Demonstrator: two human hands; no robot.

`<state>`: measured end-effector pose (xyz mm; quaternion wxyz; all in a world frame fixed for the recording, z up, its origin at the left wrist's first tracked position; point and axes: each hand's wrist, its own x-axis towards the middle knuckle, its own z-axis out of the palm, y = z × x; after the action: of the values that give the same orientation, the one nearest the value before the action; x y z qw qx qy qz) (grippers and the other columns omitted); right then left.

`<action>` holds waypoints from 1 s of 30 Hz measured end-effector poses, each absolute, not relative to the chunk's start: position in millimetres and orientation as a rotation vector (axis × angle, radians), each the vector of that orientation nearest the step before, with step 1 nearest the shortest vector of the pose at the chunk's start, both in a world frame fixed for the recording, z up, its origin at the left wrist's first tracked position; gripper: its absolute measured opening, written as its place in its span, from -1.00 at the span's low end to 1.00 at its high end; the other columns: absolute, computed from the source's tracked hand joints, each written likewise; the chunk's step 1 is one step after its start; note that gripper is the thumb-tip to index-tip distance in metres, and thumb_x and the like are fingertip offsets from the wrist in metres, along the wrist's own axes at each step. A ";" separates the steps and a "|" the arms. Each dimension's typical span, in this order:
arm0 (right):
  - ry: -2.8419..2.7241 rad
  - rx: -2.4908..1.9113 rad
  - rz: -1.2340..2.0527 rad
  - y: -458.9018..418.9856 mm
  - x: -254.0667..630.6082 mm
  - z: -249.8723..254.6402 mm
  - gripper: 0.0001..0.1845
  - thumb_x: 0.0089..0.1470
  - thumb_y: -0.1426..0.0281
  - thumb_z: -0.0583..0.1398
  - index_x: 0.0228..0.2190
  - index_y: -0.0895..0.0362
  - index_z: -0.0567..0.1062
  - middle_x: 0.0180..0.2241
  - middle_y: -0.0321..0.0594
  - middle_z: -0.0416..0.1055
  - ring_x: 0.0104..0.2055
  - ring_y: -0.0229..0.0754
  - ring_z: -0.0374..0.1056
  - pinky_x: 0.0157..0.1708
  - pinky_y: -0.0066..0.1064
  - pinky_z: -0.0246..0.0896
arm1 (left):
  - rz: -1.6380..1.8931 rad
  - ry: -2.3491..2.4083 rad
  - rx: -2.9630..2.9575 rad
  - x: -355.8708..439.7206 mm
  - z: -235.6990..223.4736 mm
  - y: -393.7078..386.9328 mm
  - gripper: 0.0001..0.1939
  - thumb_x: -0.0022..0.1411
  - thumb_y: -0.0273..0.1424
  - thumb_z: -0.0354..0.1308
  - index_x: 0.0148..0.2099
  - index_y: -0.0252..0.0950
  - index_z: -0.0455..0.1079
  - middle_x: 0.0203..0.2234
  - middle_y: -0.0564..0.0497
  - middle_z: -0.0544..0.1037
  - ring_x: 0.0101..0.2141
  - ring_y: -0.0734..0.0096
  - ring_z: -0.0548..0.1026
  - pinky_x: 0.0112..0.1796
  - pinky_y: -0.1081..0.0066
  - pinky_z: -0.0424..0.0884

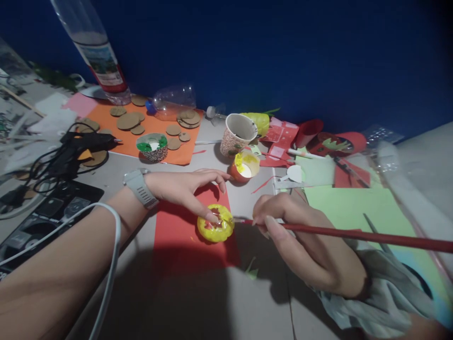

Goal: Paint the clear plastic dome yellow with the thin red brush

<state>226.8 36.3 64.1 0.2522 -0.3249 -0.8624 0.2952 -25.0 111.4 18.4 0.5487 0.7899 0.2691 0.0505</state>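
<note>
A round, lobed, clear plastic piece, like a cut bottle bottom (222, 233), lies on the red paper. Yellow paint coats most of it, and its middle shows red. My left hand (184, 186) reaches over from the left, thumb pressing on its top, the other fingers stretched out apart from it. My right hand (283, 217) pinches a red-handled paintbrush (329, 231) near its ferrule. The bristles touch the piece's right edge. Just beyond my left fingertips stands a small cut paper cup (241, 173) with yellow paint inside.
Behind stands a taller patterned paper cup (233, 141). A cup with green paint (153, 150) and cardboard discs (128, 121) rest around the orange paper (184, 154). A tall bottle (102, 61), glue gun (85, 140) and white cable (115, 245) are leftward; green paper (357, 203) and scissors lie right.
</note>
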 end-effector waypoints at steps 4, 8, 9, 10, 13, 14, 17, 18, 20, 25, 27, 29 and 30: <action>-2.250 -0.911 0.831 35.5 226.4 63.6 -0.83 0.24 0.56 0.02 -0.33 0.07 0.30 -0.44 -0.32 0.32 -0.44 -0.27 0.27 -0.43 -0.39 0.19 | 0.119 0.652 1.866 -24.7 19.1 112.0 -0.51 0.09 -0.18 0.38 -0.05 -0.22 0.26 0.37 -0.17 0.01 0.33 0.04 0.10 0.24 0.21 0.17; -2.308 -0.916 0.847 35.4 225.5 62.8 -0.84 0.25 0.55 0.02 -0.35 0.08 0.29 -0.45 -0.32 0.32 -0.44 -0.26 0.27 -0.42 -0.38 0.18 | 0.126 0.645 1.869 -24.4 18.9 112.0 -0.51 0.09 -0.19 0.38 -0.05 -0.23 0.26 0.38 -0.17 0.01 0.33 0.03 0.10 0.23 0.20 0.18; -2.295 -0.928 0.857 35.3 225.5 62.7 -0.82 0.25 0.54 0.01 -0.37 0.07 0.28 -0.47 -0.33 0.30 -0.47 -0.27 0.25 -0.45 -0.38 0.16 | 0.126 0.645 1.869 -24.4 18.5 111.9 -0.51 0.09 -0.18 0.38 -0.05 -0.23 0.26 0.38 -0.17 0.01 0.33 0.03 0.10 0.23 0.21 0.18; -2.270 -0.945 0.864 35.2 225.6 62.7 -0.81 0.26 0.54 0.00 -0.38 0.07 0.27 -0.48 -0.34 0.28 -0.48 -0.27 0.23 -0.46 -0.38 0.14 | 0.127 0.645 1.869 -24.5 18.0 111.8 -0.51 0.09 -0.18 0.38 -0.04 -0.23 0.26 0.38 -0.17 0.00 0.33 0.04 0.10 0.23 0.21 0.18; -2.218 -0.938 0.853 35.1 225.8 62.5 -0.82 0.26 0.53 0.01 -0.35 0.06 0.29 -0.45 -0.32 0.30 -0.43 -0.24 0.28 -0.43 -0.36 0.17 | 0.132 0.651 1.875 -24.7 16.7 111.6 -0.50 0.08 -0.17 0.39 -0.03 -0.22 0.27 0.38 -0.15 0.01 0.32 0.06 0.11 0.24 0.22 0.17; -2.228 -0.928 0.848 35.1 225.8 62.6 -0.84 0.26 0.53 0.02 -0.33 0.06 0.30 -0.43 -0.30 0.31 -0.41 -0.23 0.30 -0.41 -0.36 0.19 | 0.132 0.653 1.878 -24.7 16.5 111.5 -0.49 0.08 -0.17 0.39 -0.03 -0.21 0.27 0.37 -0.15 0.02 0.32 0.07 0.12 0.24 0.23 0.17; -2.284 -0.909 0.873 35.2 225.6 63.3 -0.83 0.24 0.55 0.04 -0.35 0.06 0.29 -0.44 -0.31 0.32 -0.43 -0.24 0.29 -0.41 -0.36 0.19 | 0.132 0.657 1.876 -24.5 16.7 111.2 -0.49 0.07 -0.16 0.39 -0.04 -0.21 0.26 0.37 -0.13 0.02 0.32 0.09 0.12 0.23 0.24 0.17; -2.282 -0.913 0.896 35.0 225.5 63.7 -0.81 0.25 0.56 0.03 -0.37 0.06 0.28 -0.46 -0.32 0.30 -0.46 -0.26 0.26 -0.43 -0.37 0.17 | 0.130 0.657 1.872 -24.4 17.0 111.0 -0.50 0.07 -0.16 0.39 -0.05 -0.21 0.26 0.37 -0.13 0.02 0.32 0.09 0.12 0.23 0.25 0.17; -2.244 -0.908 0.927 34.6 225.1 64.0 -0.79 0.26 0.57 0.01 -0.39 0.06 0.26 -0.47 -0.34 0.28 -0.48 -0.28 0.23 -0.45 -0.39 0.15 | 0.125 0.662 1.869 -24.4 17.6 110.8 -0.50 0.07 -0.15 0.39 -0.05 -0.21 0.27 0.37 -0.13 0.03 0.32 0.09 0.12 0.23 0.25 0.17; -2.284 -0.890 0.812 35.2 224.0 62.6 -0.83 0.24 0.58 0.04 -0.28 0.06 0.30 -0.37 -0.28 0.35 -0.34 -0.24 0.33 -0.34 -0.39 0.24 | 0.111 0.671 1.893 -24.4 18.2 111.1 -0.49 0.07 -0.15 0.39 -0.04 -0.21 0.27 0.38 -0.12 0.02 0.32 0.08 0.12 0.23 0.25 0.15; -2.354 -0.857 0.784 36.0 224.6 62.5 -0.84 0.22 0.58 0.06 -0.31 0.07 0.29 -0.41 -0.30 0.34 -0.38 -0.25 0.31 -0.37 -0.40 0.22 | 0.114 0.672 1.893 -24.1 18.3 111.4 -0.49 0.07 -0.15 0.39 -0.04 -0.22 0.27 0.38 -0.13 0.02 0.31 0.09 0.14 0.23 0.26 0.16; -2.353 -0.849 0.780 36.5 225.5 62.6 -0.83 0.22 0.58 0.06 -0.34 0.07 0.29 -0.44 -0.33 0.30 -0.43 -0.27 0.28 -0.42 -0.41 0.19 | 0.121 0.666 1.882 -23.7 18.4 111.6 -0.50 0.07 -0.16 0.39 -0.05 -0.22 0.27 0.38 -0.13 0.02 0.30 0.09 0.15 0.22 0.27 0.17; -2.329 -0.861 0.785 36.7 225.8 62.5 -0.83 0.22 0.59 0.05 -0.33 0.07 0.29 -0.44 -0.33 0.29 -0.43 -0.28 0.28 -0.41 -0.42 0.20 | 0.123 0.662 1.877 -23.5 18.4 111.6 -0.50 0.07 -0.16 0.38 -0.05 -0.22 0.26 0.38 -0.13 0.02 0.31 0.10 0.14 0.22 0.27 0.17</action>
<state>225.8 36.7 62.5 0.2657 -0.3187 -0.8622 0.2908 -23.5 111.6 18.4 0.5429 0.7904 0.2790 0.0519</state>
